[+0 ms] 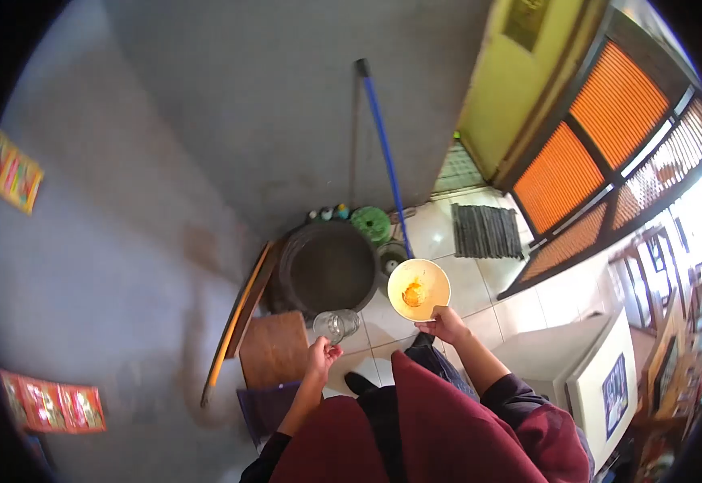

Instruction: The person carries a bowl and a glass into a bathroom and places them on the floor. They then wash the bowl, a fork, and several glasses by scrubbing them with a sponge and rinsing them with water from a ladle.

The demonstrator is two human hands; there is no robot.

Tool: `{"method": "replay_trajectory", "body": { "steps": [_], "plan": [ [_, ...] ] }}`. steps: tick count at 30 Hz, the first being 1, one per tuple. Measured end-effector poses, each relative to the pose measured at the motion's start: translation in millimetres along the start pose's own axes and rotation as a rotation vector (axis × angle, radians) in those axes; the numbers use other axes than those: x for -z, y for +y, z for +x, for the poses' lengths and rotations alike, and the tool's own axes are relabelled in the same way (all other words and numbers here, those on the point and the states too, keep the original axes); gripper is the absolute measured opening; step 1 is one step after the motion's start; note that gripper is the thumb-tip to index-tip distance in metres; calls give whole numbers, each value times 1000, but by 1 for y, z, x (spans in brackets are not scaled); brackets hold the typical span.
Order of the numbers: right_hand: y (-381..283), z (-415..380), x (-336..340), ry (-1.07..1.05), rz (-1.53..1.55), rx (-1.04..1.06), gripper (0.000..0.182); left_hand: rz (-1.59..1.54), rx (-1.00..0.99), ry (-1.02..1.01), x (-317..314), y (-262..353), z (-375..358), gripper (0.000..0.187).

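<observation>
My left hand (324,355) is closed around a clear glass (338,324) that looks like a mug, tilted so its round opening shows. With my right hand (446,325) I grip the near right rim of a cream bowl (431,278). A small orange-yellow heap (414,295) lies inside the bowl; what it is I cannot make out. Both hands are held out in front of my body, apart from each other, with the floor far below. Beyond the glass stands a large dark round tub (284,266).
A blue-handled pole (385,145) leans on the grey wall near a green round object (371,225). Left of the tub are a yellow pole (240,318) and a brown board (274,350). A dark mat (486,231), an orange-panelled screen (564,173) and a white cabinet (556,354) stand right.
</observation>
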State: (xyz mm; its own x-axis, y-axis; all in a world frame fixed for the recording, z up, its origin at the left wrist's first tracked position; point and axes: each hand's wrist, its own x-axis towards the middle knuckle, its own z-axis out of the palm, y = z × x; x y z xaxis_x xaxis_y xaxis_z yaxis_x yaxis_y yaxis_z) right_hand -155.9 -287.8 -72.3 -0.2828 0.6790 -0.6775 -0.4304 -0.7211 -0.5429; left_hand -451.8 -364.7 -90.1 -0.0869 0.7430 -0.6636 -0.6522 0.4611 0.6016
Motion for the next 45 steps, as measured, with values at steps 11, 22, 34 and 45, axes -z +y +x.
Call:
{"method": "replay_trajectory", "body": {
  "steps": [11, 22, 34, 45],
  "plan": [
    [-101, -19, 141, 78, 486, 197, 39, 227, 204, -194, -195, -21, 50, 21],
    [-281, -68, 260, 403, 233, 429, 37, 287, 305, -323, -447, -75, 120, 18],
    [-376, 47, 288, 273, 204, 216, 48, 385, 274, -196, -514, -70, 215, 23],
    [-590, 168, 303, 249, 116, 273, 40, 321, 135, -354, -700, -3, 370, 21]
  ]
}}
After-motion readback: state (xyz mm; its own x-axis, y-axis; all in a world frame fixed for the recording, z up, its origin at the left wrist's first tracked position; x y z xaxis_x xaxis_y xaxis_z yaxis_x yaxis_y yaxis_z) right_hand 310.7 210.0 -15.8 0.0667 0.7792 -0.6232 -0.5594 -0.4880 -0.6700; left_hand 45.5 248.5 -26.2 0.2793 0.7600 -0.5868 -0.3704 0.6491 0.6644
